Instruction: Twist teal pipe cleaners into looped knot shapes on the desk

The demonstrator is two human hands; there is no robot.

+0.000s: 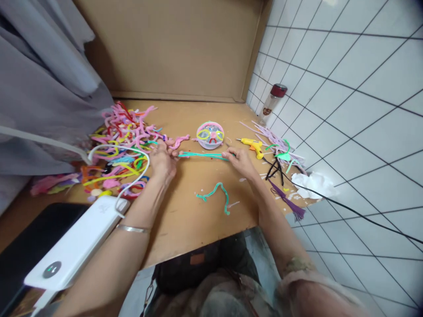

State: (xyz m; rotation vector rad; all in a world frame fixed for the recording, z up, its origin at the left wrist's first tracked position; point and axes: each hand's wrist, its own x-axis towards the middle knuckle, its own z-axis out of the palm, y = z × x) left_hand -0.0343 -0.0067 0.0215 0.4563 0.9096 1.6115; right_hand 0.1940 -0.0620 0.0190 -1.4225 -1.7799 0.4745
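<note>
Between my hands a few teal pipe cleaners (203, 154) are stretched side by side, level above the table. My left hand (163, 160) pinches their left part, and a short teal end sticks out past it. At the other end, the fingers of my right hand (240, 162) are closed on them. A bent teal pipe cleaner (218, 187) lies on the table nearer to me. Just beyond my hands sits a round clear container (210, 144) decorated with pink, yellow and red pipe cleaner shapes.
A heap of coloured pipe cleaners (124, 132) covers the left side, beside a white power bank (76, 246) with its cable. To the right lie a yellow glue gun (254, 146), lilac strips (280, 140), a purple tassel (287, 200) and crumpled tissue (313, 185). A bottle (271, 103) stands by the tiled wall.
</note>
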